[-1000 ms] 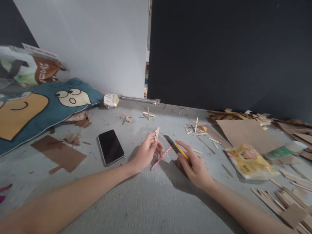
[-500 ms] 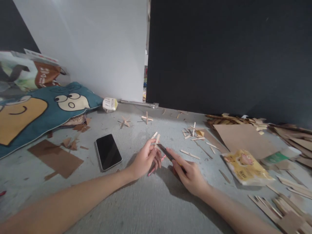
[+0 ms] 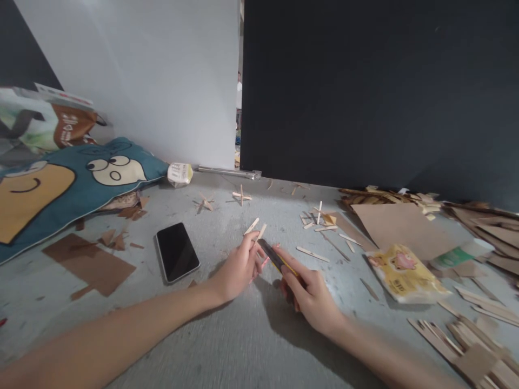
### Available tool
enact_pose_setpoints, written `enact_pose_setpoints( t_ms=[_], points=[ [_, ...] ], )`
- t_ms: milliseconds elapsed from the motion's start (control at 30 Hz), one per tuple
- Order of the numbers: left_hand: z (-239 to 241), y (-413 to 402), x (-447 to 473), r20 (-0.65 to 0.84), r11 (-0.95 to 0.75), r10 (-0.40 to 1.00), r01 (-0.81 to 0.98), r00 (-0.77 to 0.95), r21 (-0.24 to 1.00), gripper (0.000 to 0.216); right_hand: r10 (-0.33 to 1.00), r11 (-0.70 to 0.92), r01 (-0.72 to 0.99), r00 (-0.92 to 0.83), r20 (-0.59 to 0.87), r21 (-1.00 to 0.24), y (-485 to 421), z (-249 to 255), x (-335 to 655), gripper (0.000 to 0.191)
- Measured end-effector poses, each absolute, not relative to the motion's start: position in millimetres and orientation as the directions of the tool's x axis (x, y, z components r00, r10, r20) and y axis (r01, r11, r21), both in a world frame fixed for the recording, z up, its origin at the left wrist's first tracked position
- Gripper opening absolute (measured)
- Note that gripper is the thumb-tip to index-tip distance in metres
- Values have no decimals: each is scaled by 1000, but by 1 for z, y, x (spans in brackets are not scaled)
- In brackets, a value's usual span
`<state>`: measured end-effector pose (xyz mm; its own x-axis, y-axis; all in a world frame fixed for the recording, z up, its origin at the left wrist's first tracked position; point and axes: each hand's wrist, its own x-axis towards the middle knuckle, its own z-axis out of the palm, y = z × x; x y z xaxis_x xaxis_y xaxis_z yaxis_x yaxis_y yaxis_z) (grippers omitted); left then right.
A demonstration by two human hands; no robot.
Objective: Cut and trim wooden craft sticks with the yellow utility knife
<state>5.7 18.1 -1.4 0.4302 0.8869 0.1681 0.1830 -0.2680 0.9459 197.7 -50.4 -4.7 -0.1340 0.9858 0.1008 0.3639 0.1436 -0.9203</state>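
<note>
My left hand (image 3: pixel 238 265) pinches a small wooden stick (image 3: pixel 260 232) that points up and away from my fingertips. My right hand (image 3: pixel 308 289) grips a yellow and black utility knife (image 3: pixel 274 256), its dark blade end laid against the base of the stick by my left fingers. A pink pencil (image 3: pixel 265 261) lies on the grey floor under both hands, mostly hidden. Another loose stick (image 3: pixel 251 226) lies just beyond my left hand.
A black phone (image 3: pixel 177 251) lies left of my hands. A blue cartoon cushion (image 3: pixel 73 183) and brown cardboard scraps (image 3: pixel 88 263) sit at the left. Loose sticks (image 3: pixel 318 220), a cardboard sheet (image 3: pixel 401 227), a yellow packet (image 3: pixel 403 272) and strip piles (image 3: pixel 466 340) fill the right.
My right hand has moved the knife left until its tip meets the stick in my left hand. The view has shifted slightly.
</note>
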Motion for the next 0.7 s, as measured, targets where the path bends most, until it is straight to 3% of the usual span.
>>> enact_pose_setpoints(
  t_ms=[233,500,700],
  points=[
    [-3,19,5,161,-269,879,189,449,944,40,990,136,364,-96,108,-921,-57,-6,191,57],
    [0,17,7,132,-168,879,38,459,985,42,979,201,440,-113,168,-875,-60,-5,191,55],
    [-4,17,7,103,-171,902,129,420,977,43,967,254,511,-135,215,-821,-66,-11,183,53]
  ],
)
